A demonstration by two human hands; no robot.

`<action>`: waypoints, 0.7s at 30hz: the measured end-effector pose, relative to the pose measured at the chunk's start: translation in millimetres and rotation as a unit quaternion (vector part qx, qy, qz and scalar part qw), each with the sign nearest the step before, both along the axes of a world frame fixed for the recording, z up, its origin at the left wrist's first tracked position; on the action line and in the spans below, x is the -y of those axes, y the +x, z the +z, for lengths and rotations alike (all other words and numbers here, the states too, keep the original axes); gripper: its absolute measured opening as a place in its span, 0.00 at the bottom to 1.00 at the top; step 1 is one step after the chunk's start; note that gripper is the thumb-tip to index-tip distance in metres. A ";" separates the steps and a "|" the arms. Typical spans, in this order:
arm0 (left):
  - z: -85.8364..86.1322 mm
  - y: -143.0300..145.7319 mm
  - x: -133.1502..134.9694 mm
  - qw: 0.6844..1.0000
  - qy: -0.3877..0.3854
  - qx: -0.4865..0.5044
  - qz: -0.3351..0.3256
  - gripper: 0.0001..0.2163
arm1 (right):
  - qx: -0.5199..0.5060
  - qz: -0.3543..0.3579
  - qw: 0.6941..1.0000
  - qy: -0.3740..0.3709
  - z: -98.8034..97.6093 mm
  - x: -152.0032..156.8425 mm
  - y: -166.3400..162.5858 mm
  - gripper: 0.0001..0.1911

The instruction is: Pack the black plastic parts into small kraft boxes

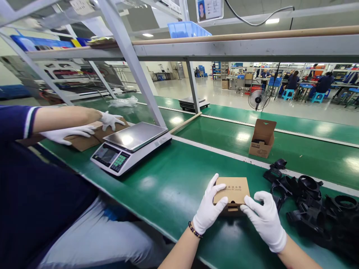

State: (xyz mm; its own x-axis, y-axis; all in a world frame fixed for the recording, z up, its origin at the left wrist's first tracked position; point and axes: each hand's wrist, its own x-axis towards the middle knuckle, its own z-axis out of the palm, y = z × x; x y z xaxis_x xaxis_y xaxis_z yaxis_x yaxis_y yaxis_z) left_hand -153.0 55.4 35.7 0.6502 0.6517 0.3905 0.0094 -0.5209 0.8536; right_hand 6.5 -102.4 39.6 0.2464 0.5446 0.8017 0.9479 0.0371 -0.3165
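Observation:
A small brown cardboard box [236, 184] with printing on its top stands on the green bench in front of me. My left hand [211, 203], in a white glove, grips its left side, with fingers over the top and the thumb by the front edge. At the front right corner, my gloved right hand [265, 218] pinches the box's edge with thumb and fingers. A dark slot shows below the front edge of the lid. To the right of my right hand lies a pile of black plastic parts [308, 209], some of them ring-shaped.
An open cardboard box [262, 144] stands beyond the white strip. To the left is a digital scale [134, 142]. A co-worker's gloved hands [110, 120] rest on flat cardboard [89, 140]. Overhead runs a shelf rail [238, 48] on slanted posts.

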 end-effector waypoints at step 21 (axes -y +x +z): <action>-8.6 3.6 -1.8 0.999 0.004 -0.030 -0.032 0.20 | 0.059 0.083 0.995 0.016 -26.4 -4.0 13.5 0.25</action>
